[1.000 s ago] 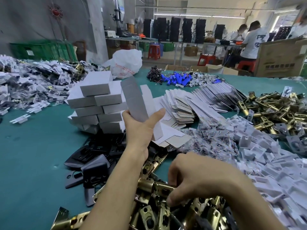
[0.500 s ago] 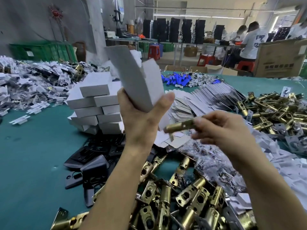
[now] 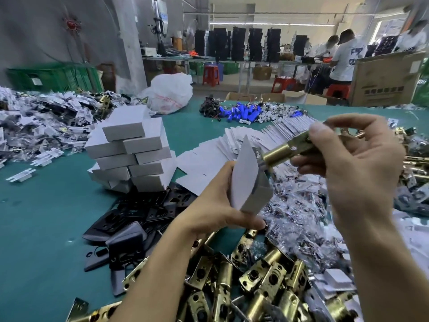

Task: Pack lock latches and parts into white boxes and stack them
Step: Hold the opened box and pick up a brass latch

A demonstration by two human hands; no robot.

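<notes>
My left hand (image 3: 209,205) grips an open white box (image 3: 248,182), its open end tilted up and to the right. My right hand (image 3: 352,163) holds a brass lock latch (image 3: 287,149) by its rear, with the round nose right at the box's open flap. A stack of closed white boxes (image 3: 132,149) stands on the green table to the left. Loose brass latches (image 3: 255,282) lie heaped near the front edge below my hands.
Black plates (image 3: 139,217) lie beside the stack. Flat box blanks (image 3: 243,140) fan out behind my hands. Bagged screws (image 3: 299,210) and white plastic parts (image 3: 336,277) pile up at the right. More latches (image 3: 415,163) sit far right. People work at benches behind.
My left hand brought the box down and turned its open end toward the right. My right hand, which lifted a latch from the pile, now holds its nose at the box opening.
</notes>
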